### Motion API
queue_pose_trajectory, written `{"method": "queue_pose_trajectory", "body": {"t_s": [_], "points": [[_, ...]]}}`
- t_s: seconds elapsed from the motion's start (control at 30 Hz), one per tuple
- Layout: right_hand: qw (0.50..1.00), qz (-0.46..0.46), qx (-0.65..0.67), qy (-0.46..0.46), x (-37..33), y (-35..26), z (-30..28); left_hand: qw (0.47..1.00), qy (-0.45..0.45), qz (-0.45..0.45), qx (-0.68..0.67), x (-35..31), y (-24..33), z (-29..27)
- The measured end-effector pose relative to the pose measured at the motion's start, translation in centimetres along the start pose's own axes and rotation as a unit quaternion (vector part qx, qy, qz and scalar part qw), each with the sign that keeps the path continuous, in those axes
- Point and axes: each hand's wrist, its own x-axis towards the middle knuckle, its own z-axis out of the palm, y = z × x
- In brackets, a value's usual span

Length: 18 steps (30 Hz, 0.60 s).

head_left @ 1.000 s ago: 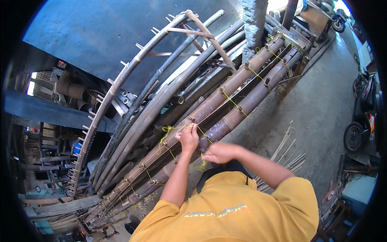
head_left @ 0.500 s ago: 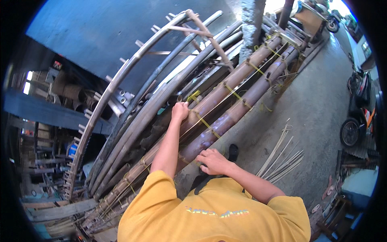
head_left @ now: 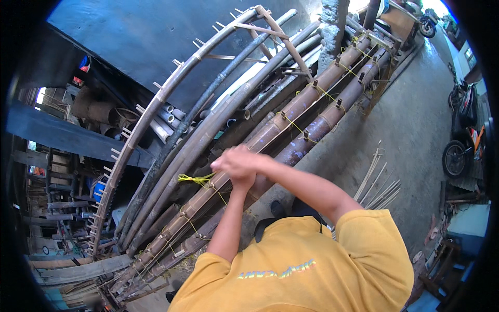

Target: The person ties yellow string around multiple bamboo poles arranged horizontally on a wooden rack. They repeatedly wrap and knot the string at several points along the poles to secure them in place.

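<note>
Two thick brown bamboo poles, a left pole (head_left: 270, 131) and a right pole (head_left: 314, 132), lie side by side, lashed with thin yellow-green cord. Short dark pegs (head_left: 306, 134) stand up along them. Over the left pole my hands overlap. My right hand (head_left: 238, 157) is on top, slightly blurred, its fingers curled; what they grip is hidden. Beneath it my left hand (head_left: 243, 180) is mostly covered, fingers out of sight. Just left of both hands hangs a looped bundle of yellow cord (head_left: 195, 179), its end reaching toward them.
A curved bamboo frame with rungs (head_left: 165, 88) and several long poles (head_left: 208, 130) lie on the left. Thin bamboo strips (head_left: 382, 195) rest on the concrete floor (head_left: 400, 140) at right. Motorcycles (head_left: 457, 156) stand along the right side. A rough post (head_left: 331, 31) rises at the far end.
My right hand has moved up and left from near my body onto my left hand. Both hands are now together over the left pole, and the yellow cord bundle sits farther left and lower.
</note>
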Motion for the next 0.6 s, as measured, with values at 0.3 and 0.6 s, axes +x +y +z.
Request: {"method": "queue_pose_trajectory", "body": {"t_s": [0.3,0.6], "points": [[0.919,-0.095,0.373,-0.084,-8.1,-2.2,-7.4,0.984,-0.057,-0.159,0.064,0.1,3.2,-3.2],[0.87,0.154,0.467,-0.024,-17.7,8.5,4.2,0.969,0.036,-0.099,-0.223,9.0,9.9,-6.5]]}}
